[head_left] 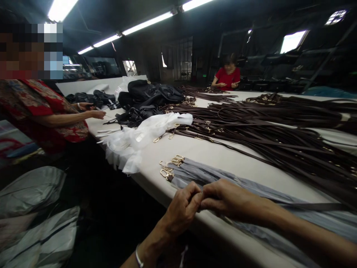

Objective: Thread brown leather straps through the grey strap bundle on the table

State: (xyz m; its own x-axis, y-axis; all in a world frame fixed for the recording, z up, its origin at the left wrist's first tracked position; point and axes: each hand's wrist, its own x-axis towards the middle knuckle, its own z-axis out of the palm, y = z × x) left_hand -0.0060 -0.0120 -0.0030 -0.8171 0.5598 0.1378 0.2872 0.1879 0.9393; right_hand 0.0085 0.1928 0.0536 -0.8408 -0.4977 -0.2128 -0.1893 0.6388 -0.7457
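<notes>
My left hand (184, 204) and my right hand (220, 195) meet at the near edge of the table, fingertips pinched together. Whatever lies between the fingers is hidden or too small to name. Just beyond them lies a bundle of straps in clear plastic sleeves (206, 172), running off to the right under my right forearm. Gold-coloured metal clasps (167, 171) stick out at the bundle's left end. A bracelet (138, 257) circles my left wrist.
Dark brown straps (251, 123) with gold clasps cover the far right of the white table (150, 160). White plastic sleeves (131, 139) hang over its left edge, near black bags (150, 93). One person (55, 111) works at left, another (227, 76) at the far side. Wrapped bundles (41, 230) lie lower left.
</notes>
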